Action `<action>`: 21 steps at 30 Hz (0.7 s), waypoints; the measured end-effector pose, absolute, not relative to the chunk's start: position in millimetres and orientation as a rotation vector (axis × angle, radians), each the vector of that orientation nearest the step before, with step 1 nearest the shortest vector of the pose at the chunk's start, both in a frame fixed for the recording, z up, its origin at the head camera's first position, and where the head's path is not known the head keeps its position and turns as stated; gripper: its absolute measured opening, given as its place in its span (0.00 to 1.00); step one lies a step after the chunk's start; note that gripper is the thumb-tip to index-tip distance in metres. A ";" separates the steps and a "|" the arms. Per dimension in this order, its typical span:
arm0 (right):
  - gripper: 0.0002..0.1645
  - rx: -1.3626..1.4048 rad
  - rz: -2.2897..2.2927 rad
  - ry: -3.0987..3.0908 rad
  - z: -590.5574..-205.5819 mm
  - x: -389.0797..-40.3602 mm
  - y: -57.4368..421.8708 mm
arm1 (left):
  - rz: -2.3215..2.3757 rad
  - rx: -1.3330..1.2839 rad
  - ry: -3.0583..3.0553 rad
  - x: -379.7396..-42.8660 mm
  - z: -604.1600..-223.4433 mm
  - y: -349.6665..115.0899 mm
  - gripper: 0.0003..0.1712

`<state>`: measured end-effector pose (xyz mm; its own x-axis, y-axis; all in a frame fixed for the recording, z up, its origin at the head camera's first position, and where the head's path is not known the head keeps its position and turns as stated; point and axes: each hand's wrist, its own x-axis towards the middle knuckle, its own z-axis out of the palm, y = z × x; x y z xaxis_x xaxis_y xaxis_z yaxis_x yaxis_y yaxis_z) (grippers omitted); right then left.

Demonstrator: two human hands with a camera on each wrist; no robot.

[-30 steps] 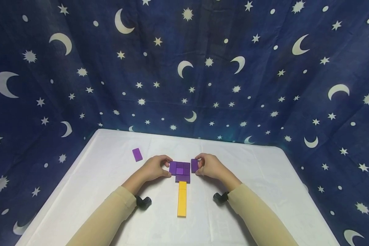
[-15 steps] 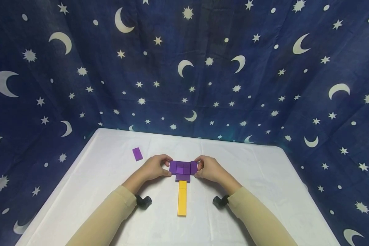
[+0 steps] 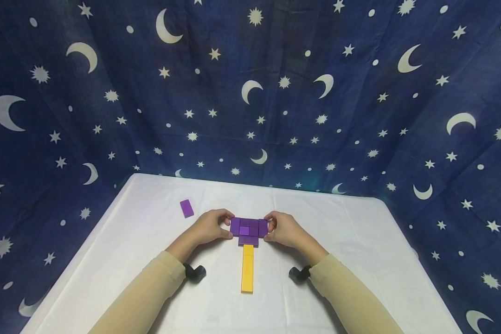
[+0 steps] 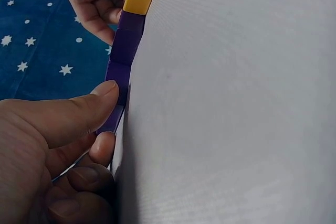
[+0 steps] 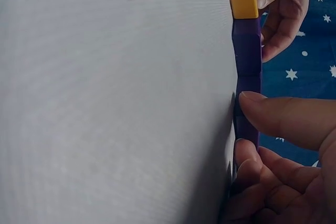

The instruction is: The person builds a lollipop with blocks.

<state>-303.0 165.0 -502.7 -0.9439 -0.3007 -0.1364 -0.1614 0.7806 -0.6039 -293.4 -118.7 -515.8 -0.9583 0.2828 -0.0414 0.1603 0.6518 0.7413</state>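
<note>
Flat purple tiles [image 3: 252, 224] lie side by side on the white cloth in a compact group, with a smaller, brighter purple piece [image 3: 244, 230] in the middle. My left hand [image 3: 208, 226] holds the leftmost purple tile [image 3: 234, 227] between thumb and fingers at its outer side. At the opposite end, my right hand [image 3: 287, 227] grips the rightmost purple tile [image 3: 263, 228], which sits flush against the group. Below, a wide purple tile [image 3: 248, 240] meets a yellow strip [image 3: 247, 269] pointing toward me. In the left wrist view, my thumb [image 4: 107, 90] presses a purple tile's near edge.
A single purple tile [image 3: 186, 208] lies apart, up and left of the left hand. The white-covered table [image 3: 334, 218] ends at a dark blue curtain [image 3: 217, 83] with moons and stars. Black wrist cameras [image 3: 195, 274] hang under both sleeves.
My right hand has moved slightly left with its purple tile, closing the gap to the group. The left hand has stayed in place on its tile.
</note>
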 end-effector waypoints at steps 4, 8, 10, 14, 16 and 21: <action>0.37 -0.362 -0.902 2.746 -502.9 -302.7 165.5 | 1.193 0.365 2.718 -293.0 -515.3 -118.4 0.33; 0.37 -0.368 -0.902 2.745 -502.6 -302.0 165.7 | 1.185 0.368 2.720 -292.7 -515.3 -118.1 0.33; 0.37 -0.367 -0.903 2.746 -502.3 -301.7 165.8 | 1.185 0.366 2.719 -292.5 -515.0 -117.7 0.33; 0.36 -0.362 -0.905 2.746 -502.0 -301.2 165.7 | 1.186 0.365 2.713 -292.6 -515.0 -117.2 0.33; 0.36 -0.358 -0.902 2.748 -502.1 -301.0 165.5 | 1.188 0.366 2.711 -292.7 -515.1 -117.3 0.33; 0.37 -0.348 -0.908 2.748 -503.0 -301.2 164.7 | 1.189 0.370 2.715 -293.4 -516.3 -118.3 0.33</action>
<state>-301.2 164.7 -503.0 -0.9463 -0.2924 -0.1382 -0.1525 0.7803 -0.6065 -293.4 -118.3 -516.3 -0.9575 0.2853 -0.0425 0.1623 0.6546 0.7384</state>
